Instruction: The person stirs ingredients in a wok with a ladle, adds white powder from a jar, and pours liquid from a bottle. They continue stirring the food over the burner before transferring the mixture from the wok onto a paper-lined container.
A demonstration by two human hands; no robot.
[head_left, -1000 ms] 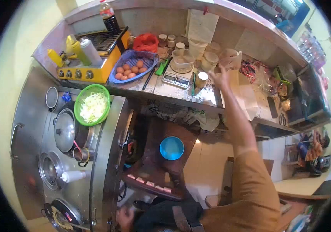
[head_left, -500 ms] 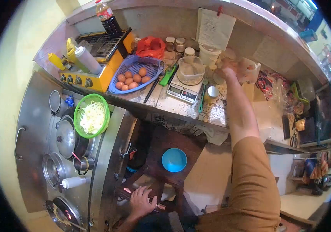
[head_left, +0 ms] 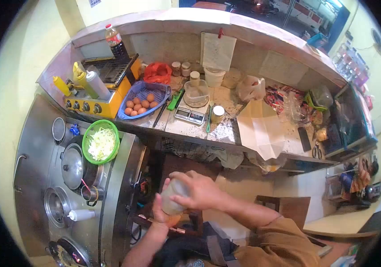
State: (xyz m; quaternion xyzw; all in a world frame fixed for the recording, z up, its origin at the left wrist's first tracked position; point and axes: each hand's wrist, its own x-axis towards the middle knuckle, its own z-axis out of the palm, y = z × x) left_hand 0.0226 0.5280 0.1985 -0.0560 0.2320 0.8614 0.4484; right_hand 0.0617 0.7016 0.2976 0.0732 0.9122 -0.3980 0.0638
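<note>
At the far left a brushed steel cooker top (head_left: 34,147) holds round openings, one covered by a domed metal lid (head_left: 73,160). A green plastic basket (head_left: 102,142) of pale shredded cabbage sits at its edge. Behind it a yellow stove (head_left: 101,95) carries a dark wire rack, with soft squeeze bottles (head_left: 93,84) beside it. A blue woven basket (head_left: 143,102) of brown eggs rests on the speckled counter (head_left: 230,129).

Low in the middle, the left hand (head_left: 160,214) cups a cloudy, rounded plastic jar (head_left: 171,201) from below, fingers curled against its side. The right hand (head_left: 203,192) wraps over its top, closed around it. The jar is held in front of the body, below the counter edge; its contents and lid are covered by the fingers.

Farther right a kitchen scale (head_left: 190,115) bears a clear tub (head_left: 196,93), then a creased white paper (head_left: 261,129) overhangs the counter. The crinkled bags (head_left: 288,100) beyond blur together.
</note>
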